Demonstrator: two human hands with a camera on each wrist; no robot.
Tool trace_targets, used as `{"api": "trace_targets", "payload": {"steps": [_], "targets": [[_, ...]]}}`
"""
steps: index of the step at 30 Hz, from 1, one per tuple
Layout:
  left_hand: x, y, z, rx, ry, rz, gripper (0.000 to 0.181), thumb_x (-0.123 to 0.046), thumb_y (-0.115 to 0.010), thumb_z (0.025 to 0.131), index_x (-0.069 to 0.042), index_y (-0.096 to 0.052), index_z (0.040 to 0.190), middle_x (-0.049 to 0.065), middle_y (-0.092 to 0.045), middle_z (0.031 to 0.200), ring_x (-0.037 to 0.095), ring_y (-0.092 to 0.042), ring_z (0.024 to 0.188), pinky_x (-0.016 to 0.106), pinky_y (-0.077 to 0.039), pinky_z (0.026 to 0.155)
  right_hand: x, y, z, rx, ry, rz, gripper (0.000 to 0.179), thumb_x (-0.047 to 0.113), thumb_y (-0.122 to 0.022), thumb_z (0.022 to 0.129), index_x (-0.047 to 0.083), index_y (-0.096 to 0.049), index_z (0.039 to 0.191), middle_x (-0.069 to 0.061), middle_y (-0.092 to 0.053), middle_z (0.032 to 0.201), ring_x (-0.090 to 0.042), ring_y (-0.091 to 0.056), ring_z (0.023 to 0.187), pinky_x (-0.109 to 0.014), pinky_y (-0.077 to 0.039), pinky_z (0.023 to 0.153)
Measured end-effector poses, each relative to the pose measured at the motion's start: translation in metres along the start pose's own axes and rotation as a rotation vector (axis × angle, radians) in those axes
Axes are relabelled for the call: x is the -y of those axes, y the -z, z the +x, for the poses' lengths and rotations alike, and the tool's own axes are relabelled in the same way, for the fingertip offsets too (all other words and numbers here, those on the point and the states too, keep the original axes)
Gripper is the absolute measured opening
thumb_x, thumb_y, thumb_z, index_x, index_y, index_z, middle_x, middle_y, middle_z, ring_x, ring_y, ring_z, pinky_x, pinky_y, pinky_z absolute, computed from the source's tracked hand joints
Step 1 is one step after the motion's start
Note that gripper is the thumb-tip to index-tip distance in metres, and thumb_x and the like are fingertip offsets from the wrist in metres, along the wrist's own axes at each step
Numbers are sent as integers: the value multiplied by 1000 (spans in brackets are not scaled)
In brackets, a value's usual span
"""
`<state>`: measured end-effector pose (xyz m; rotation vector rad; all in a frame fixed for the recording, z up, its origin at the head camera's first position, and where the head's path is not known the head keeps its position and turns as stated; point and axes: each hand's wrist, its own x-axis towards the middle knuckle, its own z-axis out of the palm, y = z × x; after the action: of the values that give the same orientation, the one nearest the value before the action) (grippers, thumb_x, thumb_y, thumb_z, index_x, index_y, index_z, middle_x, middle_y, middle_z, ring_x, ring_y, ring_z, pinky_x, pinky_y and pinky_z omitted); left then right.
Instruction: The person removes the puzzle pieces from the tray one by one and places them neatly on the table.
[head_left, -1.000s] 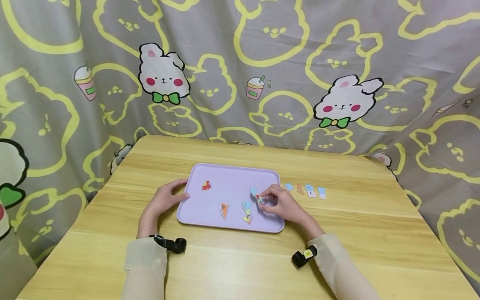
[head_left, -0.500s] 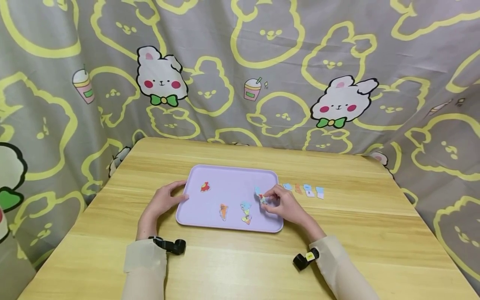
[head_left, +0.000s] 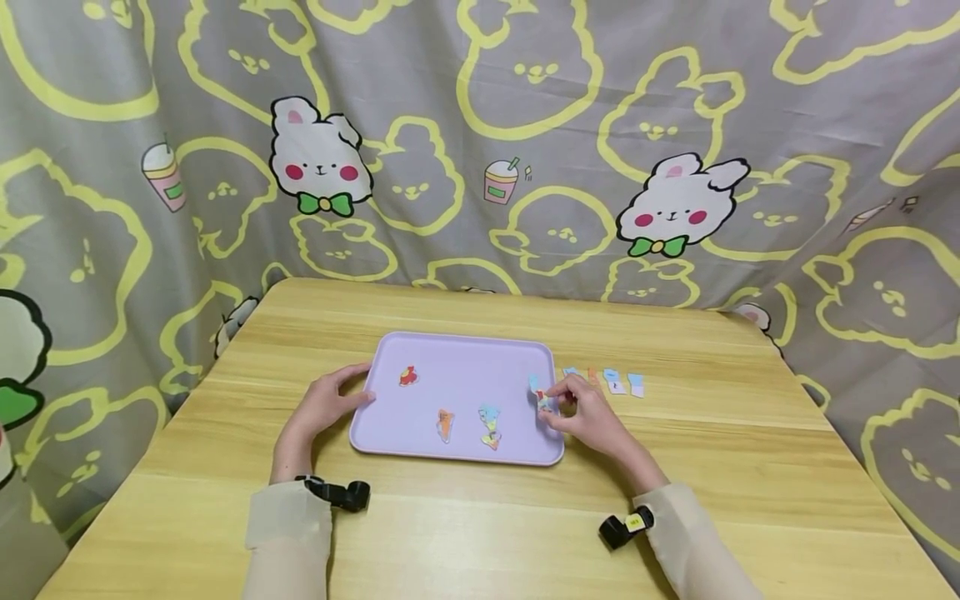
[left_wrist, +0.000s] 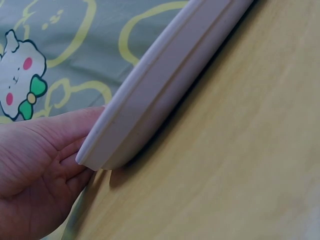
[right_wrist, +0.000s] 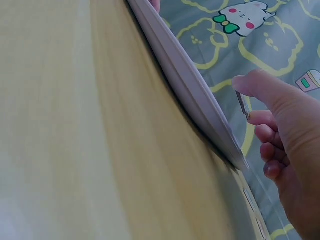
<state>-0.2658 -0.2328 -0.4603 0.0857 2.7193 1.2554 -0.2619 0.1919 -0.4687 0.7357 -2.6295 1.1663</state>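
My left hand point(head_left: 321, 414) holds the left side of a lilac tray point(head_left: 457, 342), its thumb on the rim in the left wrist view. Over the tray's right end, my right hand point(head_left: 592, 421) pinches a puzzle piece point(head_left: 536, 384) with blue, red and green print between thumb and forefinger. The right wrist view shows that thin piece point(right_wrist: 243, 105) edge-on, above the rim. Lying in the tray are a red piece point(head_left: 408, 377) at the back left, an orange piece point(head_left: 445, 425) near the front, and a blue-and-yellow cluster point(head_left: 490, 414) to its right.
Several pale blue, orange and white pieces point(head_left: 614, 382) lie in a row on the wooden table point(head_left: 450, 533), right of the tray. A grey curtain point(head_left: 420, 75) with rabbit prints hangs behind the table and at its sides. Each wrist wears a small black camera point(head_left: 348, 495).
My right hand has moved to the right with the puzzle piece, from near the cluster to the tray's right rim. The left hand stays at the tray's left side.
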Motion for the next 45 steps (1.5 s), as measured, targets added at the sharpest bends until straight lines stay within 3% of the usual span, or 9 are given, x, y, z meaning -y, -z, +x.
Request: {"api": "trace_targets", "payload": {"steps": [3,8,13,16,17,18,22,23,45], "targets": [[1,0,0,1,-1,0,58,-24,-64,95,-7,-44,147,24,-37,154,46,-25,146,61,-21,120,-2,5,-3,-11,-9,-1,26,10,-82,76,6,-64,95,-5,-58,78,-13,-49,72,-70,-14,117],[3,0,0,-1,-2,-1,58,-23,-64,95,-8,-43,147,23,-37,155,45,-25,146,61,-21,120,-7,12,-8,-8,-33,-19,27,11,-82,76,6,-64,95,-5,-57,80,-14,-49,71,-45,-41,110],[4,-1,0,2,4,0,59,-24,-64,95,-8,-43,148,23,-37,155,45,-25,147,61,-21,120,-12,17,-13,-17,-21,-40,27,11,-82,76,5,-64,96,-6,-58,80,-13,-49,72,-38,-49,104],[4,-1,-1,1,5,2,59,-24,-64,95,-8,-43,147,23,-36,155,45,-25,146,61,-21,120,-16,19,-16,-20,-15,-50,27,11,-82,76,4,-64,95,-5,-58,79,-10,-49,71,-36,-54,94],[4,0,-1,1,5,4,59,-24,-64,95,-8,-43,148,23,-36,155,45,-25,146,61,-21,120,-17,20,-17,-17,-20,-52,27,12,-82,77,5,-65,95,-4,-57,79,-9,-48,71,-33,-55,82],[4,0,-1,1,4,6,59,-24,-64,95,-8,-43,147,23,-36,155,46,-25,146,61,-21,120,-18,21,-18,-14,-24,-50,26,12,-82,77,5,-65,95,-3,-56,79,-9,-47,71,-30,-52,73],[4,1,-2,0,3,7,59,-24,-64,95,-8,-42,148,23,-36,155,45,-25,146,61,-21,120,-20,24,-21,5,-69,-52,26,14,-81,78,7,-64,97,-1,-55,80,-8,-46,72,-24,-51,73],[5,1,-1,-1,2,6,59,-24,-64,95,-7,-42,148,23,-37,155,45,-25,146,61,-21,120,-21,25,-22,11,-82,-50,26,14,-81,78,7,-64,97,-1,-55,81,-8,-46,73,-22,-46,66],[3,0,0,1,0,12,59,-24,-63,95,-7,-42,148,23,-36,155,45,-25,146,61,-21,120,-32,33,-28,63,-105,-134,22,18,-81,78,9,-65,90,1,-52,78,-6,-43,73,-18,-41,61]]}}
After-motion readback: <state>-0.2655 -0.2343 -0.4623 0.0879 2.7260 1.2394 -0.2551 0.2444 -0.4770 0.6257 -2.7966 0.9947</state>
